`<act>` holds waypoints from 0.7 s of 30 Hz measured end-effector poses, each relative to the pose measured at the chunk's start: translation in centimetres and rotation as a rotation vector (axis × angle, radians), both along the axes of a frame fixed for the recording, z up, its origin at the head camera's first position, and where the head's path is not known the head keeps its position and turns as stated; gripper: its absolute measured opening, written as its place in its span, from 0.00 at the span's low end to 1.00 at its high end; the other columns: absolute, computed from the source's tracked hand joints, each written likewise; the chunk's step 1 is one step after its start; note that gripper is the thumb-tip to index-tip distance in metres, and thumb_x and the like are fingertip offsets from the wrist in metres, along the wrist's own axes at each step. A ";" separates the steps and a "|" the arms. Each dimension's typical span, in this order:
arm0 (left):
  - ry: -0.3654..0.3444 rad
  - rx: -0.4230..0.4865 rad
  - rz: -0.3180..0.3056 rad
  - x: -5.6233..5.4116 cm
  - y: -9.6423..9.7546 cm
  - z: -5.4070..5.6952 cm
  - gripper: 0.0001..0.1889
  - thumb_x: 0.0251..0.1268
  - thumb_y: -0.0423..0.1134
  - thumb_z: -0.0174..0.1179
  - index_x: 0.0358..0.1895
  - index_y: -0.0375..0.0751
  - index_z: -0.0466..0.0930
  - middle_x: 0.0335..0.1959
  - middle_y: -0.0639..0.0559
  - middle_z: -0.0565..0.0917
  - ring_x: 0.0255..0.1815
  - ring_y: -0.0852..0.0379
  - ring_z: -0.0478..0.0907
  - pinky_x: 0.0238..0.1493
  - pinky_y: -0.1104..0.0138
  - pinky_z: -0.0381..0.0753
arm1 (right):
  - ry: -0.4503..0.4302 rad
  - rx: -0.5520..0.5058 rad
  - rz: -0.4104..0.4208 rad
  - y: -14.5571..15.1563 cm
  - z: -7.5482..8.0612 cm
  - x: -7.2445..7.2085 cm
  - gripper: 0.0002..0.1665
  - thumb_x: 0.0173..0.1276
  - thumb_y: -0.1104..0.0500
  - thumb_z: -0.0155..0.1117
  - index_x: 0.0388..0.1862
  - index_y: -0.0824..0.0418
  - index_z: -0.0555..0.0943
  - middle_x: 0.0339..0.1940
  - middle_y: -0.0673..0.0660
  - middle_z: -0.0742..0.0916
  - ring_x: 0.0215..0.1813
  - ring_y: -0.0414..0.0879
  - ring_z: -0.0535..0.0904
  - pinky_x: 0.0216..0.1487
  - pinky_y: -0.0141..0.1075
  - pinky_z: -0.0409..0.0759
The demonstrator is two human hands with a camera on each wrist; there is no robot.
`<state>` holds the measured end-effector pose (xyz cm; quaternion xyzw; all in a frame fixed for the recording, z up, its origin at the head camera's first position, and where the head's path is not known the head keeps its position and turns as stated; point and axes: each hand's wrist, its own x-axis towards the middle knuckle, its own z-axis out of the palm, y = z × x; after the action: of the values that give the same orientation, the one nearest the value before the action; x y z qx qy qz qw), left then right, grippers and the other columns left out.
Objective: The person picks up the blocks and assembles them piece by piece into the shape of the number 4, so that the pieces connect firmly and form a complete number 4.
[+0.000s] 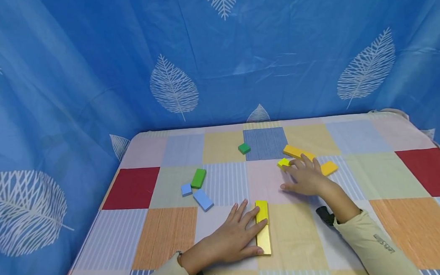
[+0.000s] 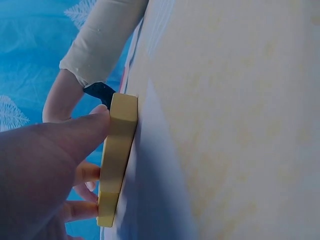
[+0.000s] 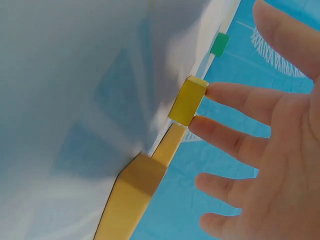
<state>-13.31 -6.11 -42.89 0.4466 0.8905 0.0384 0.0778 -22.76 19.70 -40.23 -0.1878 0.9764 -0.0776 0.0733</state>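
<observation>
Two yellow blocks lie end to end near the front, a lighter near one and a brighter far one. My left hand rests over them from the left with fingers spread, its thumb at the near block. Farther back on the right, my right hand reaches over the cloth with its fingers extended. Two of its fingertips touch a small yellow block. Just beyond that hand lie a long orange-yellow block and a shorter one.
On the left, a green block, a small blue block and a longer blue block lie close together. A small green block sits toward the back. The patchwork cloth meets a blue leaf-patterned curtain.
</observation>
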 end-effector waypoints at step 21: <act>-0.002 -0.013 0.008 0.2 -0.1 0.1 0.32 0.66 0.63 0.37 0.71 0.55 0.53 0.72 0.44 0.52 0.73 0.36 0.40 0.68 0.45 0.48 | 0.011 -0.041 0.080 -2.3 -0.1 1.4 0.36 0.58 0.43 0.62 0.61 0.62 0.72 0.53 0.65 0.73 0.66 0.72 0.52 0.60 0.69 0.47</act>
<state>-13.14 -6.17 -42.77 0.4425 0.8925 0.0334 0.0812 -21.33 17.41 -40.34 -0.2285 0.9667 -0.0936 0.0671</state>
